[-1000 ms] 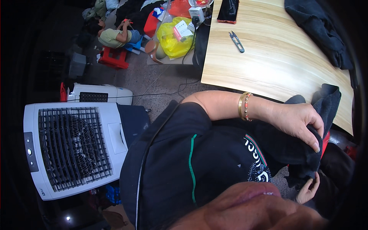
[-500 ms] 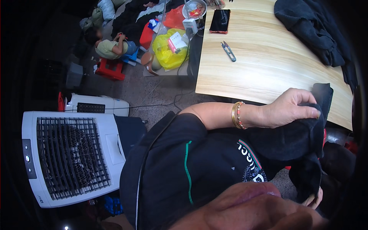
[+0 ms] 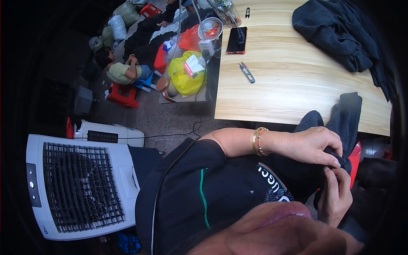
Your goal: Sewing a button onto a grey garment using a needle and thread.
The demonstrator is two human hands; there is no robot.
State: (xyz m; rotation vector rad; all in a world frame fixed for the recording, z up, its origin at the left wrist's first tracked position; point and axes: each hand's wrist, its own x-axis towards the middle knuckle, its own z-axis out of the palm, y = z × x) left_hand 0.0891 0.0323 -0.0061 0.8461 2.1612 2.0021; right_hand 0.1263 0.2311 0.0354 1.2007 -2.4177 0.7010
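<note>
Cloth [image 3: 347,121], dark, pinched in my left grip [image 3: 315,145] and right grip [image 3: 335,197] (the two close together), beside the desk [image 3: 276,100].

At the frame's right, my left hand [image 3: 316,145] pinches, thumb toward fingers, just above my right hand [image 3: 335,199], fingers curled upward.

The tabletop [image 3: 280,89] is brightly lit, the fisheye rim black.

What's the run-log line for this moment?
left hand: pinching dark fabric | right hand: at same fabric, close to left hand | snips: on table | phone: on table
</note>
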